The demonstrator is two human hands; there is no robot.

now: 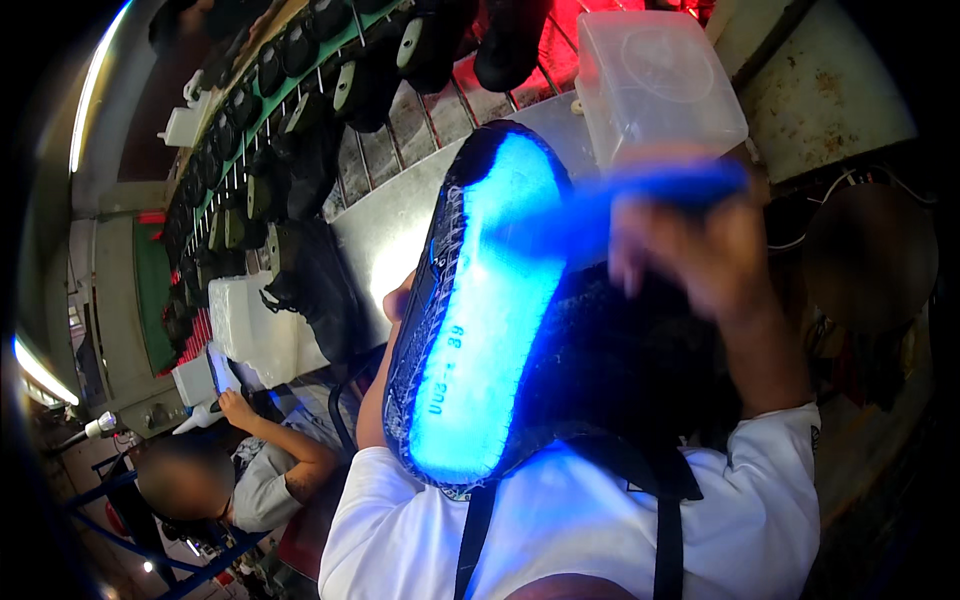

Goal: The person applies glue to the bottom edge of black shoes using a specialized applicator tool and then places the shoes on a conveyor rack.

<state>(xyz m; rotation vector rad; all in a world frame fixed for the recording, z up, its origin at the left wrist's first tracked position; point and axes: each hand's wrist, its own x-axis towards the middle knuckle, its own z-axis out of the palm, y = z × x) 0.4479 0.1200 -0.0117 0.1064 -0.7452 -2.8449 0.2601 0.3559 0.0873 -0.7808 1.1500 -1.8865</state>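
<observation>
A black shoe upper is held with its underside toward me, the toe pointing up and away. Its pale sole face glows bright blue under the light, with rough stitching along the edge. Behind the shoe's left side my left hand supports it; most of its fingers are hidden. My right hand, smeared by motion, is closed around a long blue brush. The brush lies across the upper part of the sole face, and its tip is too blurred to make out.
A translucent plastic box stands at the far right on a metal ledge. Beyond it, black shoes hang on a rack lit red. A black boot is near a white block. Another person works at lower left.
</observation>
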